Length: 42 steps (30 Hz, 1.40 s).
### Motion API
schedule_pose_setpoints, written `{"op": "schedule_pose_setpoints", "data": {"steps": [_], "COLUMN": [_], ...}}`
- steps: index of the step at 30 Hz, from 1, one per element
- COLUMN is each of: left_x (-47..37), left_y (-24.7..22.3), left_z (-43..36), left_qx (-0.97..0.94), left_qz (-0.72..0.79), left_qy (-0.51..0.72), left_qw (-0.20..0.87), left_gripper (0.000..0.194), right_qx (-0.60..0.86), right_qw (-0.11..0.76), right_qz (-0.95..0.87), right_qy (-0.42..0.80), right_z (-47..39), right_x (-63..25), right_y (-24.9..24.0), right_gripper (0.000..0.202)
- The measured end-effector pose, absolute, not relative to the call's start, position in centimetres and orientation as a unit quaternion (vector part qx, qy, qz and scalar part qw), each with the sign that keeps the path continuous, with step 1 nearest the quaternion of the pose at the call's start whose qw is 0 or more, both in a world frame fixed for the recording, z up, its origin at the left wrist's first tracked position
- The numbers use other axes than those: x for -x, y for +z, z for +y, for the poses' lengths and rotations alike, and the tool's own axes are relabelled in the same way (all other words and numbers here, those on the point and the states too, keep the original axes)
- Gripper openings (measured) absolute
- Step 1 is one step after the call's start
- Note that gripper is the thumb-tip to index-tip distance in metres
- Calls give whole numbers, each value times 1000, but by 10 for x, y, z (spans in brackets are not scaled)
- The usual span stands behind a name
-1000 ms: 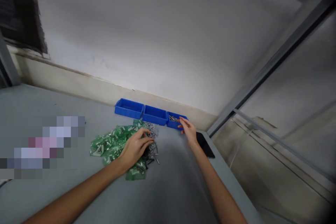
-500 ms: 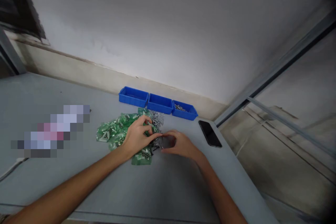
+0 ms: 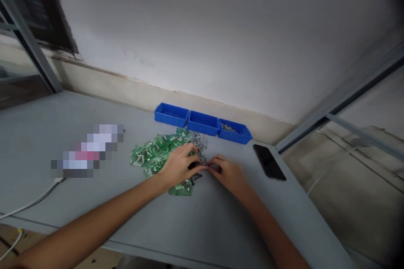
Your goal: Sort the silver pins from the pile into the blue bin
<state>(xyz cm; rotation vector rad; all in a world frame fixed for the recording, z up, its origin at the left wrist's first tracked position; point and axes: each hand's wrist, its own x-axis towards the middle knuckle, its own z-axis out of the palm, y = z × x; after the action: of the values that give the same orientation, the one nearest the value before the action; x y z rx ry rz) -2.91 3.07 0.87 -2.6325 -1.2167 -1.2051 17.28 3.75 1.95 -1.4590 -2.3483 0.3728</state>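
Observation:
My left hand (image 3: 181, 164) reaches over the edge of the green plastic bags (image 3: 158, 151), with its fingers curled and its thumb stretched to the right. Opposite it, my right hand (image 3: 229, 173) pinches thumb and fingers together, tips almost touching the left thumb. Whatever is between the fingertips is too small to make out. A loose heap of metal screws (image 3: 199, 139) lies just beyond and partly under my left hand. Small metal parts show through the clear green bags.
Three blue bins (image 3: 203, 123) stand in a row along the wall; the right one (image 3: 236, 133) holds screws. A black phone (image 3: 269, 162) lies at the right edge of the grey table (image 3: 151, 227). At left is a blurred-out object (image 3: 91, 149) with a white cable (image 3: 38, 199).
The view has turned left, so everything sits further right in the picture. My right hand's fingers have closed from a wider curl to a pinch near the left thumb.

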Motion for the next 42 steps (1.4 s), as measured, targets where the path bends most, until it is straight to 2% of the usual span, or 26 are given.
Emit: {"op": "schedule_pose_setpoints", "data": {"steps": [7, 11, 15, 18, 21, 26, 30, 35, 42], "left_x": [28, 26, 23, 22, 21, 23, 21, 19, 18], "left_y": [11, 11, 7, 4, 4, 8, 8, 6, 7], "left_z": [31, 29, 26, 26, 26, 26, 25, 23, 24], "left_qx": [836, 831, 815, 804, 806, 819, 816, 793, 759], "left_qz": [-389, -382, -382, -374, -364, -364, -371, -368, -358], "left_qy": [-386, -397, -424, -448, -452, -425, -418, -460, -518], "left_qw": [-36, -74, -101, -115, -117, -131, -145, -154, -166], "left_gripper": [44, 36, 25, 30, 36, 21, 21, 17, 13], "right_qx": [527, 522, 527, 507, 496, 495, 491, 468, 464], "right_qw": [256, 309, 364, 393, 399, 404, 380, 383, 413], "right_qz": [-806, -793, -759, -743, -730, -714, -724, -723, -703], "right_qy": [81, 58, 117, 192, 248, 286, 301, 334, 345], "right_z": [41, 36, 30, 26, 24, 25, 25, 25, 26], "right_x": [-177, -172, -166, -162, -160, -163, -163, -162, -163], "right_y": [21, 21, 27, 34, 37, 36, 38, 40, 40], "right_gripper": [21, 21, 21, 19, 17, 19, 16, 14, 24]}}
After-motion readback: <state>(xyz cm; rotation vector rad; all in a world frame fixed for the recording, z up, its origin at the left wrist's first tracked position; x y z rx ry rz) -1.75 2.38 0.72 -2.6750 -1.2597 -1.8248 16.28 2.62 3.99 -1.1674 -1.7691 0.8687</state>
